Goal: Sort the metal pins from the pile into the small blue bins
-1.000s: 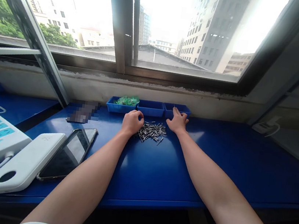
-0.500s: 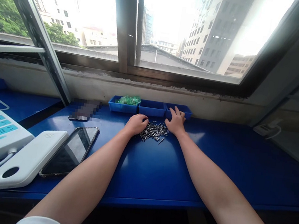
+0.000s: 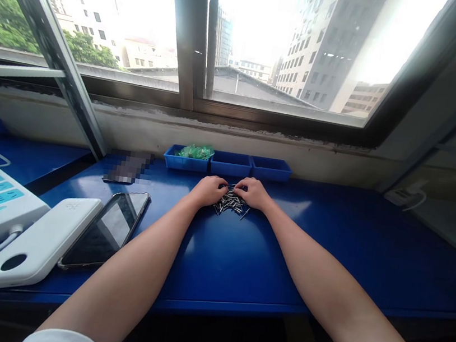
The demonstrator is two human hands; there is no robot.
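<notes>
Both hands meet over a heap of small metal pins (image 3: 231, 202) on the blue bench (image 3: 239, 274).
The left hand (image 3: 206, 190) is at the heap's left side and the right hand (image 3: 255, 193) at its right, fingertips close together over its far edge; each grip is narrow, thumb near fingers, but whether either pinches a pin I cannot tell. Beyond the heap, three blue bins stand in a row by the wall: the left bin (image 3: 186, 164) holds crumpled green plastic (image 3: 195, 152), then come the middle bin (image 3: 230, 169) and right bin (image 3: 270, 175). Left and nearer lie a smartphone (image 3: 106, 230), a white power bank (image 3: 42, 238) and a power strip (image 3: 13, 217).
</notes>
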